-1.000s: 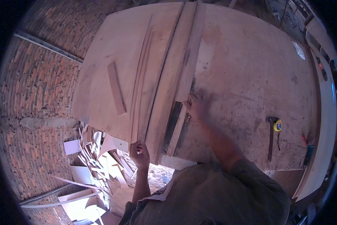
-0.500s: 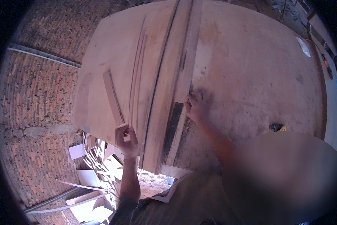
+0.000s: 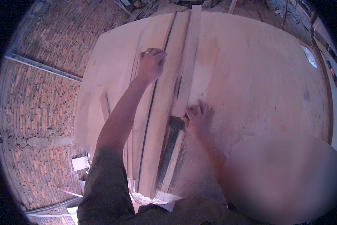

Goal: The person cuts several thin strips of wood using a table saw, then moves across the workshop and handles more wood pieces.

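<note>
My left hand [image 3: 152, 64] is closed, its fingers curled, over the far part of the long thin wood strips [image 3: 130, 150] lying on the large wooden panel [image 3: 258, 75]. What it grips, if anything, is hidden. My right hand [image 3: 197, 119] lies on the panel with fingers apart, touching the near end of a long flat wooden board [image 3: 187, 78]. Beside that board runs a long wooden rail [image 3: 157, 150] with a dark groove along its left. A short wood piece [image 3: 105, 105] rests on the panel, partly covered by my left forearm.
Just before my right hand are a dark strip [image 3: 170, 146] and a narrow pale batten [image 3: 173, 161]. A brick wall [image 3: 44, 108] stands at left, with pale offcuts [image 3: 79, 163] below. A white scrap [image 3: 309, 56] lies near the panel's far right edge.
My left hand has moved away from the short wood piece, forward and right over the thin strips. My right hand stays by the board's end, its fingers more spread. The view has shifted slightly.
</note>
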Available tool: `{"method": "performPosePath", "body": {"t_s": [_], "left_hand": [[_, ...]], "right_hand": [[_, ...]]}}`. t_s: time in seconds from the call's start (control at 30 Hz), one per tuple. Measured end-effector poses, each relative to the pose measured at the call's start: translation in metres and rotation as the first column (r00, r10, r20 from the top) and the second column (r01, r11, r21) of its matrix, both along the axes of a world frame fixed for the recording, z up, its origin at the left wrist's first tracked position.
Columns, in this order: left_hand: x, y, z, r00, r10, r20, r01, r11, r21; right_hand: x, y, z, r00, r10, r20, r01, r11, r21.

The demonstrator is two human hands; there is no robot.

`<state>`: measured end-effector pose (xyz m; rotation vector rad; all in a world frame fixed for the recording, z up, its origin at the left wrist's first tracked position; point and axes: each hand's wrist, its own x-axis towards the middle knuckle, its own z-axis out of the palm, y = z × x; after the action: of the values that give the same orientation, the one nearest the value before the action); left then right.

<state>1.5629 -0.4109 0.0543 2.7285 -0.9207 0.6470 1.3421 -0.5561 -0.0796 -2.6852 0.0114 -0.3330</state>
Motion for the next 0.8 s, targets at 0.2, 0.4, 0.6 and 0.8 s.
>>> {"method": "performPosePath", "body": {"t_s": [0.2,0.4,0.6,0.8], "left_hand": [[0.086,-0.051,-0.071,0.977,-0.044,-0.211,0.093,0.969,0.229],[0.12,-0.07,-0.113,0.973,0.015,-0.229,0.107,0.853,0.511],[0.125,-0.076,-0.123,0.99,0.004,-0.142,0.074,0.838,0.54],[0.132,-0.072,-0.123,0.98,0.025,-0.199,0.089,0.837,0.54]], "right_hand": [[0.008,-0.002,-0.004,1.0,0.019,0.006,-0.02,0.994,0.109],[0.022,-0.006,-0.003,0.997,-0.017,-0.08,0.028,0.989,0.146],[0.039,-0.012,-0.012,0.997,-0.043,-0.059,0.051,0.987,0.152],[0.05,-0.018,-0.007,0.997,-0.038,-0.061,0.045,0.991,0.123]]}}
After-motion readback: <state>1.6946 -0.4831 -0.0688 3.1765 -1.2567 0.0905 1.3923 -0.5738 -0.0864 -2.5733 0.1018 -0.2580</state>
